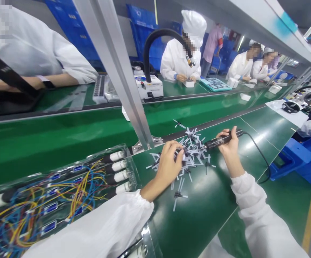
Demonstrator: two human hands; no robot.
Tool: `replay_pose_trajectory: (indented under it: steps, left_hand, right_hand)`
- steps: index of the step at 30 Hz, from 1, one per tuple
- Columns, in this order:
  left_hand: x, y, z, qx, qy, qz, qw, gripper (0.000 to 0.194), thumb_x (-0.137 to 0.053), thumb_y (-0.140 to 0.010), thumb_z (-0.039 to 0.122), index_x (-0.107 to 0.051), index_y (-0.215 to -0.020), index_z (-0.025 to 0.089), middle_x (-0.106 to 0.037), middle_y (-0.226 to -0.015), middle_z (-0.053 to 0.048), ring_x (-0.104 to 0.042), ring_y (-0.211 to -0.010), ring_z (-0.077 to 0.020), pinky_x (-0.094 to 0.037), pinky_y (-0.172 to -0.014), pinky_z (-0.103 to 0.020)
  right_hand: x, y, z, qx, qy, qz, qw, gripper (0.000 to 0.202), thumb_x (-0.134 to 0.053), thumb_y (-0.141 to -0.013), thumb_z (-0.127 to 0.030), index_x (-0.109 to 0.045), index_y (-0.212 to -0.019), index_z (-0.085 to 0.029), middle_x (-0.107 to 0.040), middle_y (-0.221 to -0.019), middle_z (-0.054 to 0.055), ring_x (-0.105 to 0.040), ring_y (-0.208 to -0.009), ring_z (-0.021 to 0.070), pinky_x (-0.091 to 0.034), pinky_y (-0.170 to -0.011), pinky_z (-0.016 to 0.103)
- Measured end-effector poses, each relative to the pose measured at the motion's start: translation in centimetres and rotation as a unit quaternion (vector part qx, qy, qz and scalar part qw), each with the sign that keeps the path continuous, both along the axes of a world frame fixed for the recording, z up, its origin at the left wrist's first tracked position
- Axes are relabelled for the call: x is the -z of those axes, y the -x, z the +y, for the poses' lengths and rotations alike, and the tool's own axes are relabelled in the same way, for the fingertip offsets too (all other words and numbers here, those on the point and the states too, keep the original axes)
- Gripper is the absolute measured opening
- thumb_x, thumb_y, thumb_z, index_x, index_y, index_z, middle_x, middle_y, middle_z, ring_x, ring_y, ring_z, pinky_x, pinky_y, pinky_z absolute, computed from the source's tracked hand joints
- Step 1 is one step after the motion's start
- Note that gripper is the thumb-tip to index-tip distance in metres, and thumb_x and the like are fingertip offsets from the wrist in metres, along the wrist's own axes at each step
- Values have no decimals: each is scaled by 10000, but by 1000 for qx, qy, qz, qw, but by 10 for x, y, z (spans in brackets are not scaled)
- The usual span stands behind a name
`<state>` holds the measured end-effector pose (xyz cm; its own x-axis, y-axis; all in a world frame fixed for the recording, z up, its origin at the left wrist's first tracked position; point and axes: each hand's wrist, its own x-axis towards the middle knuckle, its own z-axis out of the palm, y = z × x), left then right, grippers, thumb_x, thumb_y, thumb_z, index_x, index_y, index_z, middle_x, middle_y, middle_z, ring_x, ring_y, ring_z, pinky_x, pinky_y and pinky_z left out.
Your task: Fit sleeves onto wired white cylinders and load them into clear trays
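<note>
My right hand (pixel 229 143) is wrapped round a black corded electric screwdriver (pixel 215 142), whose tip points left into a pile of small parts. The pile (pixel 195 152) consists of black pieces with thin whitish strips and lies on the green work surface (pixel 198 208). At the pile's left side, my left hand (pixel 170 161) has thumb and fingers bent together around something small and dark, too hidden to name. Single parts lie apart from the pile, one nearer to me (pixel 177 194) and one at the far side (pixel 179 124).
A clear tray (pixel 134 168) at left holds wired parts with white cylinders. A metal post (pixel 128 82) rises beyond my left hand. The screwdriver's cord (pixel 261 154) curves down right. Across the green belt (pixel 91 129), people in white work; a white box (pixel 151 87) stands there.
</note>
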<state>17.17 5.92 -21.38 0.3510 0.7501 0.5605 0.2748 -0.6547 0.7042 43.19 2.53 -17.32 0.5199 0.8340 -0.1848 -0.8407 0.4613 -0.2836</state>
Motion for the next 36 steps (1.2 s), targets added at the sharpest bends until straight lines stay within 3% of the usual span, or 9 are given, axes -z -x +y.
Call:
replay_pose_trajectory:
  steps: [7, 12, 18, 24, 30, 33, 36]
  left_hand:
    - [1, 0, 1, -13, 27, 21, 999, 100, -530, -991, 226, -607, -1051, 207, -668, -1026, -70, -640, -1022, -255, -497, -926, -426]
    - [7, -1, 3, -5, 49, 51, 998, 120, -527, -953, 182, -597, -1045, 213, -684, -1011, -66, -652, -992, -257, -498, -908, -428]
    - [7, -1, 2, 2, 48, 84, 995, 107, -540, -926, 149, -604, -978, 217, -690, -973, -56, -630, -978, -270, -472, -891, -439]
    - [8, -2, 2, -9, 33, 108, 994, 112, -547, -929, 125, -608, -969, 210, -693, -980, -46, -633, -981, -248, -479, -874, -402]
    - [0, 3, 0, -28, 14, 126, 992, 132, -527, -946, 144, -615, -1016, 212, -703, -1064, -72, -625, -1083, -274, -469, -962, -451]
    - [-13, -1, 16, -30, -6, 163, 986, 154, -506, -963, 165, -617, -1062, 206, -690, -1145, -94, -602, -1153, -289, -453, -1024, -481]
    - [-24, -22, 57, -28, -15, 231, 972, 181, -502, -971, 174, -630, -1099, 191, -674, -1185, -122, -603, -1166, -302, -472, -1030, -486]
  right_hand:
    - [3, -12, 0, 18, -6, 1, 1000, 332, -614, -1049, -453, -541, -842, -203, -609, -675, -75, -595, -510, 55, -612, -583, 214]
    - [8, -52, -4, 86, -13, 4, 996, 343, -582, -1067, -451, -516, -834, -207, -593, -653, -97, -585, -493, 38, -595, -560, 178]
    - [25, -96, -7, 142, 10, 6, 990, 348, -581, -1074, -421, -502, -810, -209, -559, -618, -107, -557, -458, 28, -554, -503, 142]
    - [37, -111, -7, 148, 19, 2, 989, 344, -684, -1014, -419, -509, -801, -213, -573, -617, -118, -567, -456, 41, -564, -483, 162]
    - [45, -126, -8, 181, 42, -8, 983, 374, -596, -1055, -460, -504, -798, -205, -561, -600, -122, -555, -427, 40, -556, -471, 166]
    - [50, -132, -9, 203, 46, -12, 978, 348, -665, -1020, -437, -517, -810, -202, -573, -609, -125, -555, -433, 40, -548, -473, 165]
    - [54, -134, -6, 222, 46, -14, 974, 339, -759, -957, -409, -533, -818, -199, -584, -625, -124, -552, -446, 42, -531, -467, 161]
